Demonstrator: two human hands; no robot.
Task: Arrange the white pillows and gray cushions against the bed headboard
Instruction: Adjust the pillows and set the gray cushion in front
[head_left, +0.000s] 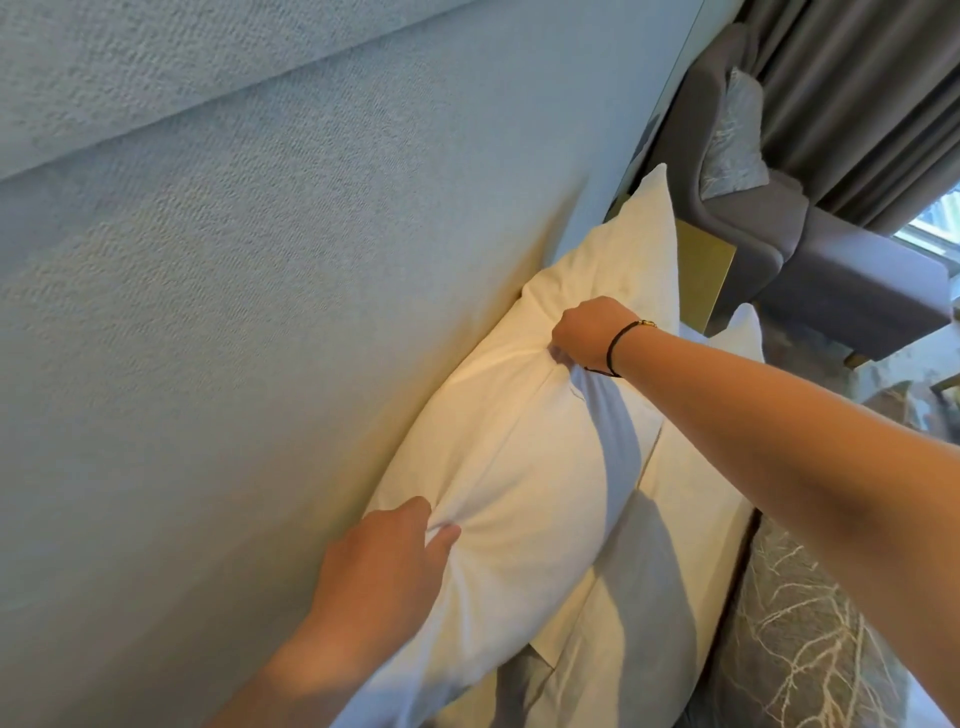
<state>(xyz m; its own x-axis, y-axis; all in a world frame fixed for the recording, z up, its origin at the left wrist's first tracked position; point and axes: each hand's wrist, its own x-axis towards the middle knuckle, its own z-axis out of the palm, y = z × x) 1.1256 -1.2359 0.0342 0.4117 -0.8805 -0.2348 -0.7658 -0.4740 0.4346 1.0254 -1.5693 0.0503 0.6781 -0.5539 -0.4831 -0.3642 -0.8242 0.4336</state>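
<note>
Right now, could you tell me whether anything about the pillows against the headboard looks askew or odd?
Nothing looks damaged. The plump white pillow leans against the pale textured fabric headboard, its cover bunched where the left hand and right hand grip it. It overlaps another white pillow behind it.
</note>
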